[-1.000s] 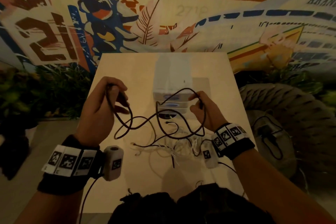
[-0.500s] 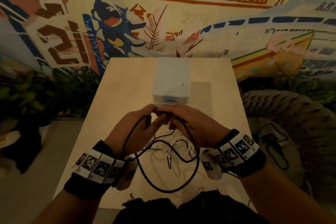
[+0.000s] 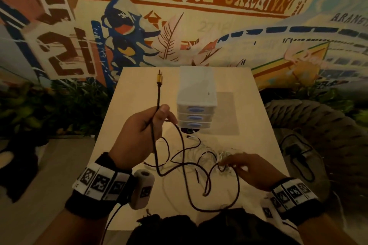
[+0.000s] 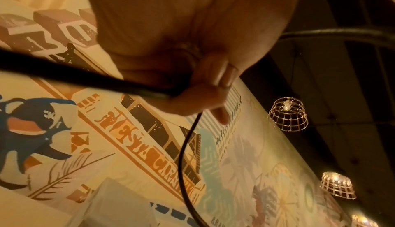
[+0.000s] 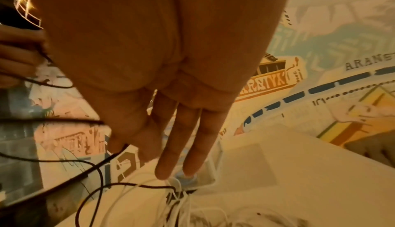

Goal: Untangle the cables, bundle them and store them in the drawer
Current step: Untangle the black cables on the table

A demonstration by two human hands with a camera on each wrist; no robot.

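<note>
The left hand (image 3: 139, 135) has lifted away from the middle of the desk (image 3: 139, 89), where half a second ago both hands were pressed together over the tangle just in front of the drawer unit (image 3: 196, 103). It now grips the dark cable (image 3: 157, 153) with fingers and thumb curled round it, holding it up so the gold plug (image 3: 159, 79) stands free above the fist, toward the far edge. In the left wrist view the same dark cable (image 4: 183, 154) runs out from under the curled fingers (image 4: 220, 78) and hangs down.

From there the cable drops in loose loops toward the near edge, crossing over the thin white cables (image 3: 203, 155) lying mid-desk in front of the drawers, which are all closed.

The right hand (image 3: 245, 169) has dropped low toward the right edge, fingers spread and nearly straight, tips at the white tangle; in the right wrist view its fingers (image 5: 181, 137) hold nothing.

One end of the dark cable looks free, so untangling seems under way; bundling and storing remain.
</note>
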